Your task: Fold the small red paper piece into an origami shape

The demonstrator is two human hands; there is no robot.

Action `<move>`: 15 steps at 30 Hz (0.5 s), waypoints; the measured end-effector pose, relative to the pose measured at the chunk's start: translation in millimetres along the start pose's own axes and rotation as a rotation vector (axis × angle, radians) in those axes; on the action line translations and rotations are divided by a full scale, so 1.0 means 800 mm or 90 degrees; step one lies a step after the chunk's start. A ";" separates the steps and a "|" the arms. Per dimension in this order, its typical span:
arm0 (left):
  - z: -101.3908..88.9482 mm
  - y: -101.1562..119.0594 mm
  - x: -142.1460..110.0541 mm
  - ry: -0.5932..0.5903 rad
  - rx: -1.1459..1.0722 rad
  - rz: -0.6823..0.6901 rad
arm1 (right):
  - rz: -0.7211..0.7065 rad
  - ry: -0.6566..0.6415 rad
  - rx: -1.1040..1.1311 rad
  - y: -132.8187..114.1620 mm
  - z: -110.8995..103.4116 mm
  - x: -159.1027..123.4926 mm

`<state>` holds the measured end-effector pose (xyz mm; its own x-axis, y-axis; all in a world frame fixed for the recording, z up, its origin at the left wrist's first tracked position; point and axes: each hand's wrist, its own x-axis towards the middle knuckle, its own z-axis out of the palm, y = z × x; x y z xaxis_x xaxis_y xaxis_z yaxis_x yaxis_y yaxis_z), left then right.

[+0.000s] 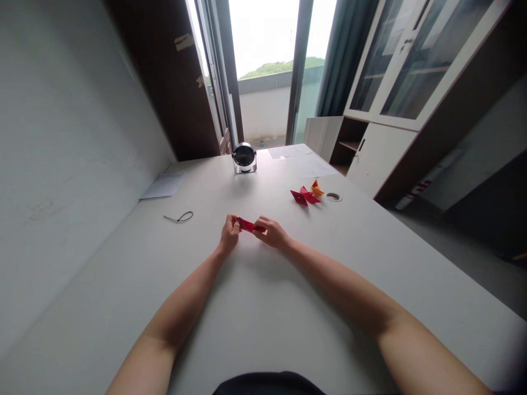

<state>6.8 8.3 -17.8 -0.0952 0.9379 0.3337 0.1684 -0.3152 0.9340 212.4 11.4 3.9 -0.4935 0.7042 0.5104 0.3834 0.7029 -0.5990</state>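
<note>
From the head camera, both bare forearms reach forward over a white tabletop [255, 318]. The left hand [229, 232] and the right hand [272, 233] meet near the middle of the tabletop, and between them sits a small folded piece of red paper [249, 225]. The left hand pinches the paper's left end with its fingertips curled in; the right hand is closed over the paper's right end, thumb and fingers pressed onto it. The paper spans the short gap between the two hands and is held just above the surface; whether it touches the tabletop cannot be told.

Farther off to the right lie red folded paper shapes [303, 196] with an orange folded shape [317, 190] touching them, and just beside those a round cable hole [333, 196] in the tabletop. A small desk fan [244, 158] stands at the far edge. To the left, well apart from the hands, lie a black cord loop [180, 218] and a sheet of white paper [163, 185] against the wall.
</note>
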 end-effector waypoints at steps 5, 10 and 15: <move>0.000 0.003 0.001 0.003 -0.013 -0.001 | -0.010 -0.015 -0.028 0.004 0.002 0.000; 0.000 0.003 0.002 0.002 -0.051 -0.022 | 0.021 0.001 -0.042 0.011 0.006 0.001; 0.001 0.000 0.003 -0.020 -0.093 -0.044 | 0.057 0.039 -0.061 0.015 0.008 0.000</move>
<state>7.2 10.8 -17.0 -0.0698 0.9613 0.2663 0.0174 -0.2658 0.9639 211.9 19.7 -7.2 -0.4069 0.7671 0.4959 0.4977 0.6414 -0.5838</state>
